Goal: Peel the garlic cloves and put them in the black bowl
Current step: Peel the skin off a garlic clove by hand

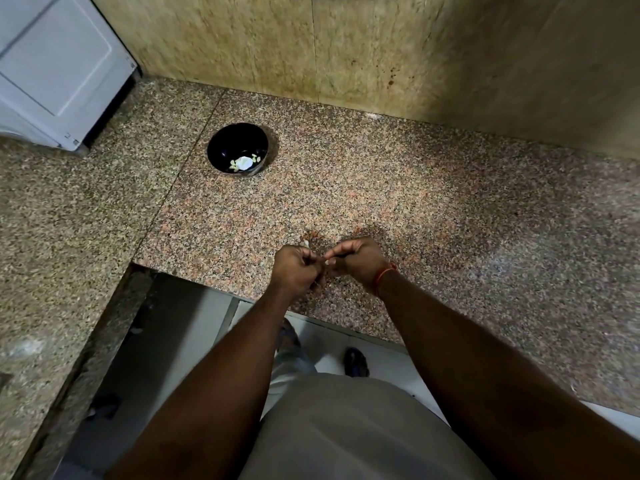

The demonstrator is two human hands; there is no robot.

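Between our fingertips, just above the counter [415, 188] edge, we pinch a small pale garlic clove [327, 260], left hand [294, 270] and right hand [358, 259] both curled on it. Well beyond them the black bowl [221, 142] holds pale peeled cloves [242, 163].

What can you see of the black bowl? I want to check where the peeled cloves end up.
The black bowl is small, round and glossy, perhaps ceramic or plastic. It stands upright on the speckled granite counter, towards the back, well away from both hands, and nothing touches it from outside. Its dark inside holds a few pale pieces lying at the bottom, which look like peeled garlic cloves; one bright patch there may be glare. No lid or handle shows.
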